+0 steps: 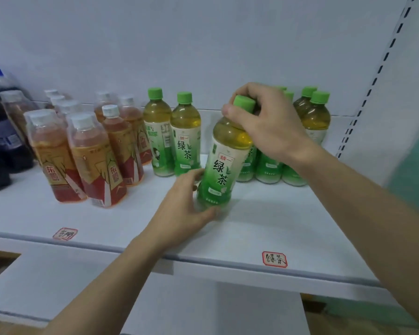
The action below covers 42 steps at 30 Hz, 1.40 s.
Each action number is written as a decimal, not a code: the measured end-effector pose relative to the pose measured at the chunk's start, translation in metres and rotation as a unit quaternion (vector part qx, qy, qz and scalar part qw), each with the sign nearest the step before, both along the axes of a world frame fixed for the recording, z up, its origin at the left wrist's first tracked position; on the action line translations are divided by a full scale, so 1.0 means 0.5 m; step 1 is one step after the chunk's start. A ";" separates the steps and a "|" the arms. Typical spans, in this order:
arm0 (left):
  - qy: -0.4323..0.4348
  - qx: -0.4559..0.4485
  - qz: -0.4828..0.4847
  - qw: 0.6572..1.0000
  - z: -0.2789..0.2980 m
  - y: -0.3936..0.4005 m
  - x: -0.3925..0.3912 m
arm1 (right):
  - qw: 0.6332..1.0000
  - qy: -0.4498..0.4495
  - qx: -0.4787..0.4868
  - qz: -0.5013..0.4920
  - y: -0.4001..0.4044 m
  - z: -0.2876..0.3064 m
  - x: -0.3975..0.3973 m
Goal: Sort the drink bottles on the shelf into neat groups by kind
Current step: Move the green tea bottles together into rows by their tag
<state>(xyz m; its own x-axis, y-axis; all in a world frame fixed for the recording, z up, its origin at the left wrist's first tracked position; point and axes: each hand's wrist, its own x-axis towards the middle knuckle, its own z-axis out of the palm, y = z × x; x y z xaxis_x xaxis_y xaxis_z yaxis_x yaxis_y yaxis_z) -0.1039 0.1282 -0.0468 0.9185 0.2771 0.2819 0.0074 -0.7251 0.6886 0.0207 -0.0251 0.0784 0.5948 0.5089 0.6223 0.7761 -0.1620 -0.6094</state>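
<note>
A green tea bottle stands out in front of the others on the white shelf, its long axis nearly upright but leaning, with the green cap tipped toward the right and far side and the base set nearer and to the left; its printed label faces the near edge. The right hand comes in from the right, the forearm slanting down from the far side, and its fingers and thumb are curled round the cap and neck from above. The left hand reaches up from the near left, the wrist low, and cups the bottom of the same bottle, thumb on the near side and fingers wrapped behind the base. So both hands are clamped on that one bottle, one at each end. Behind it to the left stand two more green tea bottles, upright; a larger cluster of green tea bottles stands far right, partly hidden by the right hand. Further left is a group of red tea bottles with white caps, and at the far left edge some dark cola bottles. The near strip of the shelf lies open from the bottle to the front lip, where a red-bordered tag and another label are stuck.
</note>
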 end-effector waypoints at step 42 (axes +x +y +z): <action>0.007 -0.060 -0.037 0.997 -0.036 -0.284 0.260 | 0.927 -0.113 -0.262 -0.241 -0.232 0.053 0.148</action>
<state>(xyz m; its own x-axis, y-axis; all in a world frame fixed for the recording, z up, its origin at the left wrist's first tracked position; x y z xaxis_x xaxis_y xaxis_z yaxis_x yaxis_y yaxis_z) 0.0260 -0.0139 -0.0646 0.9413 0.2386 0.2387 -0.0342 -0.6363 0.7707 0.0949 -0.1411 0.1051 0.7172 0.4850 0.5004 0.6339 -0.7523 -0.1795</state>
